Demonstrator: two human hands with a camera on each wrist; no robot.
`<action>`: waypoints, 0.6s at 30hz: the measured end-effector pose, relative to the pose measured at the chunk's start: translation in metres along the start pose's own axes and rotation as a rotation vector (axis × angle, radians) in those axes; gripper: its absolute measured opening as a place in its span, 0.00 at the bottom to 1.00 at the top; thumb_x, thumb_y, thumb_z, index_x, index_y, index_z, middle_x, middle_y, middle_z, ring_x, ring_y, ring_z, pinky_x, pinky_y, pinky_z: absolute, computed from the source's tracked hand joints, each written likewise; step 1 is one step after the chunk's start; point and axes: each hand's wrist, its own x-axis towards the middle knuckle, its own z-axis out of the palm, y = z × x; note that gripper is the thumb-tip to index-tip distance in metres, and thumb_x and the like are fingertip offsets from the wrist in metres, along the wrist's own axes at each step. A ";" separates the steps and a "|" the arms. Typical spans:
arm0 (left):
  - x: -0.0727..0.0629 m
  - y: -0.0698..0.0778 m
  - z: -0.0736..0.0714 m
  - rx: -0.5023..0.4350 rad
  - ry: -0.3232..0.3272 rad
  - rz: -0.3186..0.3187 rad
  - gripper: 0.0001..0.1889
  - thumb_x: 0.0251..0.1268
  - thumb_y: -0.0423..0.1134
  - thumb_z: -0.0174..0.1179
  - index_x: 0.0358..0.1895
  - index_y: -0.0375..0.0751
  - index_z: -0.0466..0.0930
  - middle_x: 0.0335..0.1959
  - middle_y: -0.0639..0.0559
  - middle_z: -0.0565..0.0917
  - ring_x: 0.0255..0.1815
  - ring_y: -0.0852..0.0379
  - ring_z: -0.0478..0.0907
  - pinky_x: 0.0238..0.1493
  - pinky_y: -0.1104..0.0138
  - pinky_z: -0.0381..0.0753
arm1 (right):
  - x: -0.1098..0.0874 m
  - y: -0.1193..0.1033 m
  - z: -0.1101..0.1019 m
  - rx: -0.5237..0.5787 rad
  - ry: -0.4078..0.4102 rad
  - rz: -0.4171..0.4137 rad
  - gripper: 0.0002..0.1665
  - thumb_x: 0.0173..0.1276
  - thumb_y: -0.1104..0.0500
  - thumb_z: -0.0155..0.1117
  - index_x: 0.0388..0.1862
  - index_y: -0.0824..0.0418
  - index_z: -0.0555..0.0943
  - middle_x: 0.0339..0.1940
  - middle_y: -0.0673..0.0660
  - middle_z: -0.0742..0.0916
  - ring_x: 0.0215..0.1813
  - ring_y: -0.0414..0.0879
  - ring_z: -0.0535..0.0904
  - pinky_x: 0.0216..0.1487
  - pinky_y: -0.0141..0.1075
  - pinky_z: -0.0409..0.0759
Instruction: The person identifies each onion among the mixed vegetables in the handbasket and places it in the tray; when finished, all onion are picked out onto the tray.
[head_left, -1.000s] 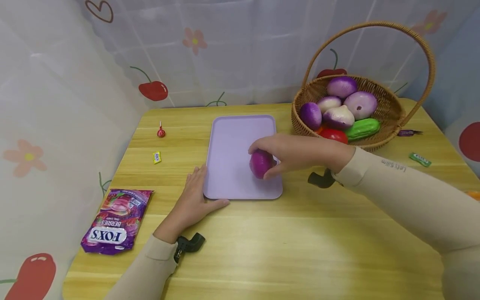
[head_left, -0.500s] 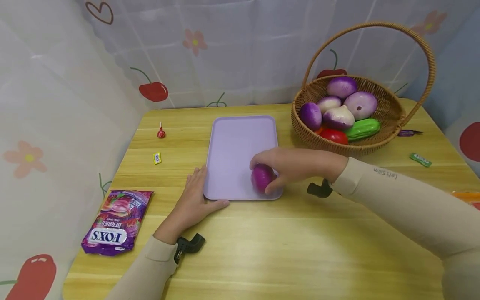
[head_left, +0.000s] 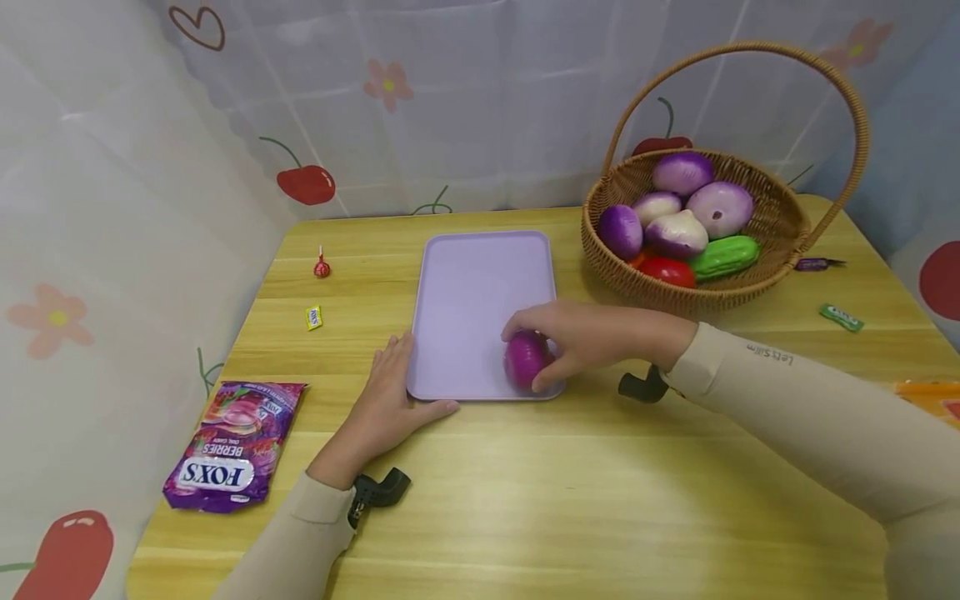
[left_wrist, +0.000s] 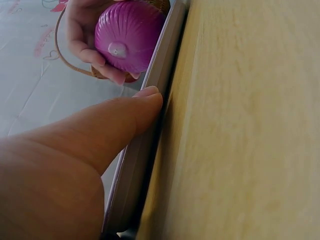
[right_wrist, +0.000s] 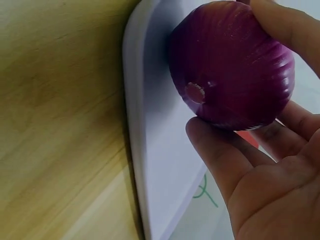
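Filling your view, table (head_left: 600, 500): light wood-grain top, with a soft sheen on the side near you.
Cloth backdrop (head_left: 510, 108): pale, behind the table and at its left, printed with cherries, flowers and a heart outline; bluish at far right.
Left side: lollipop (head_left: 321, 267), yellow sweet (head_left: 313, 317), purple candy bag (head_left: 232, 442) with its lettering upside down to you.
Right side: purple wrapper (head_left: 819, 264), green wrapper (head_left: 842, 317), part of an orange packet (head_left: 930, 400) beside your right sleeve (head_left: 795, 400).
Wicker basket (head_left: 776, 221): far right, holding purple-and-white vegetables (head_left: 720, 210), a green vegetable (head_left: 726, 257) and a red vegetable (head_left: 669, 271).
Lilac tray (head_left: 480, 308): flat on the table, left of the basket.
Purple onion (head_left: 527, 360): at the tray's near right corner; you cannot tell whether its underside touches.
Right hand (head_left: 573, 333): thumb and fingers parted by the onion's width, gripping it.
Left hand (head_left: 386, 408): fingers extended along the tray's left edge, thumb touching the near rim.
Against one second ago: your right hand and onion sit closer to you, lower on the tray; more orange packet shows; your left hand, tray and basket keep their places.
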 end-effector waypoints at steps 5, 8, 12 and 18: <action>0.000 -0.001 0.000 -0.004 0.004 0.001 0.67 0.59 0.66 0.74 0.85 0.30 0.40 0.86 0.35 0.45 0.85 0.40 0.36 0.82 0.52 0.31 | -0.004 0.001 0.000 0.020 0.008 0.031 0.40 0.63 0.48 0.83 0.69 0.58 0.76 0.59 0.53 0.82 0.59 0.48 0.78 0.61 0.46 0.81; -0.001 0.000 0.000 -0.007 0.005 0.002 0.68 0.59 0.66 0.74 0.85 0.30 0.40 0.86 0.35 0.45 0.85 0.40 0.36 0.82 0.52 0.31 | -0.006 0.001 -0.002 0.014 0.012 0.038 0.41 0.63 0.48 0.84 0.70 0.59 0.75 0.61 0.54 0.82 0.62 0.49 0.78 0.64 0.47 0.80; -0.001 0.000 0.000 -0.009 0.006 0.002 0.68 0.59 0.66 0.75 0.85 0.30 0.40 0.86 0.35 0.45 0.85 0.40 0.36 0.83 0.52 0.32 | -0.009 0.003 -0.004 0.017 0.009 0.043 0.42 0.63 0.48 0.84 0.70 0.60 0.75 0.63 0.54 0.82 0.64 0.50 0.77 0.66 0.48 0.78; -0.001 0.000 0.000 -0.010 0.005 0.007 0.67 0.59 0.66 0.75 0.85 0.30 0.40 0.86 0.35 0.45 0.85 0.40 0.35 0.83 0.51 0.32 | -0.010 0.004 -0.003 0.034 0.000 0.034 0.40 0.63 0.47 0.84 0.68 0.60 0.77 0.60 0.51 0.83 0.62 0.48 0.78 0.64 0.47 0.79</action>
